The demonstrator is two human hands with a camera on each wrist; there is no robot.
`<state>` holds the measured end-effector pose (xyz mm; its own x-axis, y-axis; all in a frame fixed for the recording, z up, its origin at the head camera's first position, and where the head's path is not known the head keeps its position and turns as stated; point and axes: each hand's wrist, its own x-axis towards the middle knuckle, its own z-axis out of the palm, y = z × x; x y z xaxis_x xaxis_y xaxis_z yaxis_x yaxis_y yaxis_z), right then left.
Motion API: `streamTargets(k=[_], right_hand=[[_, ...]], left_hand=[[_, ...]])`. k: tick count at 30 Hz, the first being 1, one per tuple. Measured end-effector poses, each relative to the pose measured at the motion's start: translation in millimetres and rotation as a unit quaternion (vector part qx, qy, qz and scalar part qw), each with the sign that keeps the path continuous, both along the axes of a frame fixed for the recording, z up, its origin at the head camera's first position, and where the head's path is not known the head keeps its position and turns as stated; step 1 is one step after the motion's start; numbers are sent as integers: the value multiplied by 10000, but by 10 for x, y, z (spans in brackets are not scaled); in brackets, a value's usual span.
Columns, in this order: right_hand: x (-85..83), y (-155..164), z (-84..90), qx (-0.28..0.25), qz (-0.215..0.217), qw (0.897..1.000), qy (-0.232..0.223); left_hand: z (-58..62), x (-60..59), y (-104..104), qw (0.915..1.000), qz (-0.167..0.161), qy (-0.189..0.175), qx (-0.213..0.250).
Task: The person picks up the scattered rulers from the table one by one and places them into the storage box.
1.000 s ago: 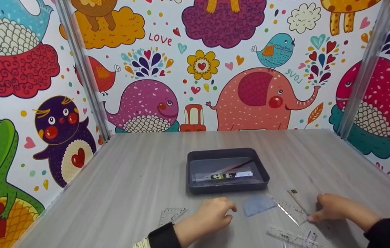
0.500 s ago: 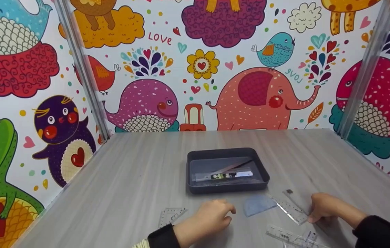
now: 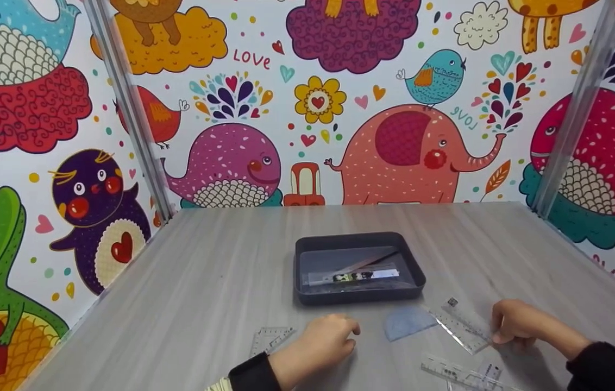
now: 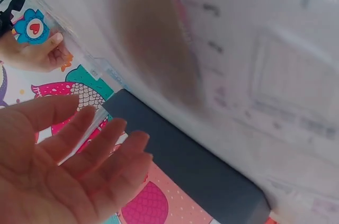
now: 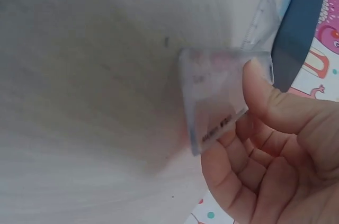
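Observation:
My right hand pinches one end of a clear plastic ruler between thumb and fingers. In the right wrist view that ruler is held at a tilt above the table. It overlaps a clear set square in the head view. Beside them lies a bluish translucent protractor. My left hand holds nothing; its fingers are loosely bent in the left wrist view, palm showing. Another clear set square lies by the left wrist, partly hidden by the sleeve.
A dark grey tray stands beyond the hands, holding a ruler with a cartoon print and a thin dark-ended strip. Clear rulers lie crossed near the front edge. Patterned panels and metal posts enclose the table.
The ruler in my right hand has swung left, its far end now over the set square. The right hand moved slightly left, then a little back. The left hand shifted slightly left.

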<state>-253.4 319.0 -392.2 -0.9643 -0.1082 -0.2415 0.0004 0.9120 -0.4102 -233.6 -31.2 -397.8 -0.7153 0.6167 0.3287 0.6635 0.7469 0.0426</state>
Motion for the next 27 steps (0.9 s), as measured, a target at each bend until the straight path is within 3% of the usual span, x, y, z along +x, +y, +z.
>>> streamTargets(k=[6, 11, 16, 20, 27], right_hand=[[17, -75, 103, -137, 110, 9980, 612], [-34, -203, 249, -322, 487, 9812, 1841], [-154, -410, 373, -1, 585, 9499, 3071], [-255, -615, 400, 238, 601, 9195, 3878], [-507, -999, 429, 744, 866, 8626, 4928]], left_hand=[[25, 3, -6, 9999, 21, -46, -88], [47, -6, -17, 9993, 20, -382, -37], [45, -16, -21, 9984, 16, -556, -6], [27, -8, -25, 9992, 62, -401, -47], [21, 17, -7, 9994, 109, -298, -113]])
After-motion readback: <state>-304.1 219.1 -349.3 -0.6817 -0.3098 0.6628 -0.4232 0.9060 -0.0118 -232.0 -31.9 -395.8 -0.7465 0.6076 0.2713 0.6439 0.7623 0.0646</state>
